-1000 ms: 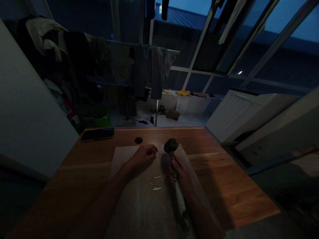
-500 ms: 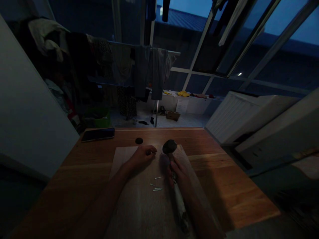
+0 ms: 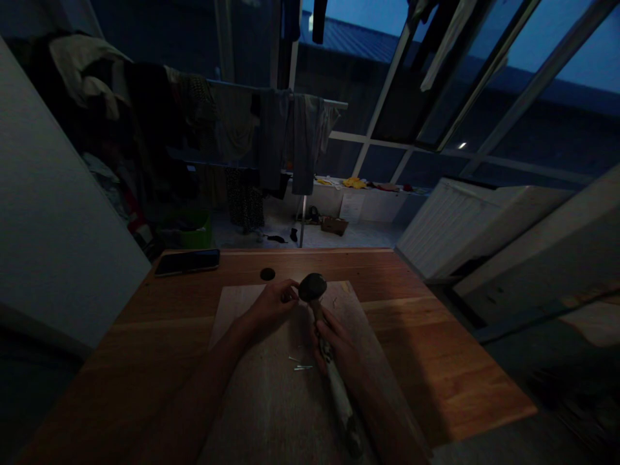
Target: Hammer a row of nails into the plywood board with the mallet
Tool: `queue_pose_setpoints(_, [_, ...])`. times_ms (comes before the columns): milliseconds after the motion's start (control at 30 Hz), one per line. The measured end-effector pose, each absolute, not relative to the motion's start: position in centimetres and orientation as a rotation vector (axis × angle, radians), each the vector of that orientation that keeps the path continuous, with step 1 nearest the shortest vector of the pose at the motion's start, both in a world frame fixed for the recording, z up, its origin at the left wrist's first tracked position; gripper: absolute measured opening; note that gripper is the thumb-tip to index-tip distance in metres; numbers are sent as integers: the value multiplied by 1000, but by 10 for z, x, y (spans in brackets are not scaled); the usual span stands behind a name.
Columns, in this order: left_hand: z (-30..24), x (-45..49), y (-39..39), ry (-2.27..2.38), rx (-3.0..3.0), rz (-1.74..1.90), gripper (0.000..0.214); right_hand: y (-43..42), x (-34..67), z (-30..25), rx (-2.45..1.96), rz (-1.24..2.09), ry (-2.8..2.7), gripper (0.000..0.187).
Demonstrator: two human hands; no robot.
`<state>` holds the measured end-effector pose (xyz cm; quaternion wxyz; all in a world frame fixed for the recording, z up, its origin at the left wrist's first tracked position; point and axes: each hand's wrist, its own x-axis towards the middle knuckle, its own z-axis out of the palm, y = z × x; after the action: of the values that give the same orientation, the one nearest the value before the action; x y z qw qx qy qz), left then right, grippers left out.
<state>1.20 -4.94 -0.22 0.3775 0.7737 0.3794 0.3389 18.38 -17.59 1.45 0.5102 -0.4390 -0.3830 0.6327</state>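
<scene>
My right hand (image 3: 338, 337) is wrapped round the handle of a hammer (image 3: 312, 287), near its dark, rounded head. The worn, pale handle runs back toward me along my forearm. Beside the hammer head, my left hand (image 3: 276, 302) has its thumb and fingers pinched together over the far part of a wooden board (image 3: 252, 394). Whatever lies between those fingertips is too dark and small to make out. Several loose nails (image 3: 303, 368) lie on the board between my forearms, close to my right hand.
The board lies on a wooden table (image 3: 436, 361). A phone (image 3: 188, 261) rests at the table's far left corner, near a dark round spot (image 3: 267, 274). Beyond the table are a rack with hanging clothes (image 3: 304, 142), a green tub (image 3: 196, 229) and a white ribbed unit (image 3: 448, 223).
The hammer and my right hand have moved left, bringing the head up close to my left fingertips. My left hand has shifted slightly left and stays pinched.
</scene>
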Motion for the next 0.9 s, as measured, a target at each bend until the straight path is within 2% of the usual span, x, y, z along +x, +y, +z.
queue_pose_setpoints(167, [2,11,-53,978,1995,875,41,-176,181,18,-1089,1498,-988,60])
queue_pose_setpoints(700, [0,9,-47,927,2004,868,41,-177,183,19,-1099,1477,-947,57])
queue_pose_setpoints(800, [12,7,-48,996,2076,868,29,-175,186,16,-1111,1414,-894,53])
queue_pose_setpoints(900, [31,8,-59,907,2227,589,11,-172,190,13,-1107,1359,-873,39])
